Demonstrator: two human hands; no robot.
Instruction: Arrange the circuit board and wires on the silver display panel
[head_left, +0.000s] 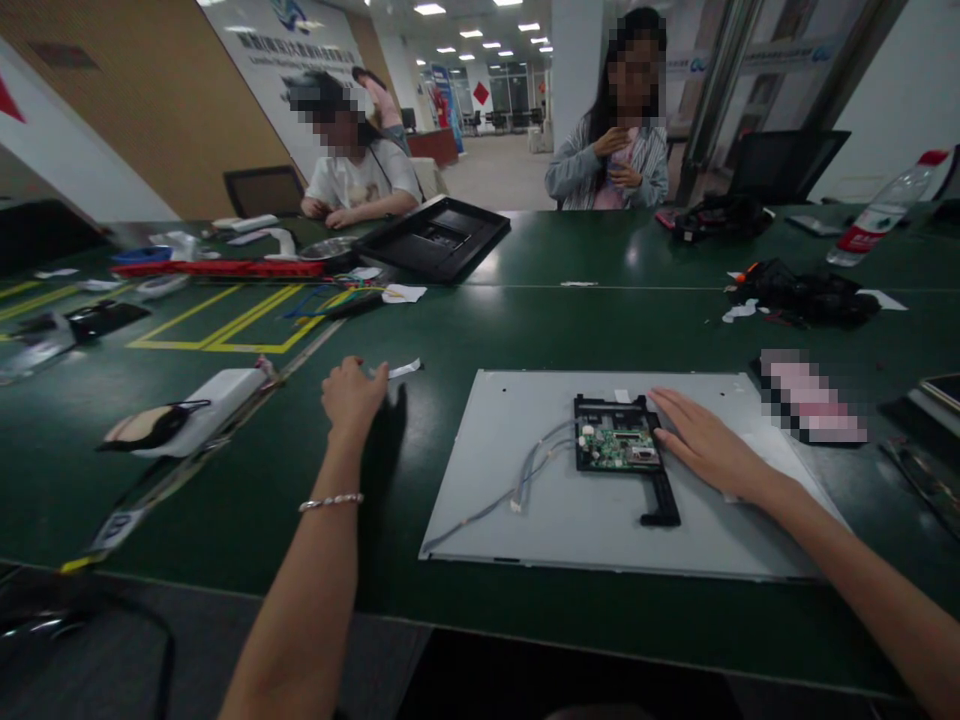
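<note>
On the green counter, the right hand is lying flat and open, gripping nothing, against the right edge of the circuit board. Left hand, well apart leftward, is pinching a white strip.

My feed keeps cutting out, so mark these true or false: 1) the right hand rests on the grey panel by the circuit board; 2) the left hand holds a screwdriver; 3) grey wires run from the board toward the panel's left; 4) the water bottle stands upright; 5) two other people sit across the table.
1) True: the right hand lies flat on the grey panel, touching the circuit board.
2) False: the left hand pinches a white strip.
3) True: the grey wires trail leftward.
4) False: the water bottle is tilted.
5) True: two people sit beyond the green table.
</note>
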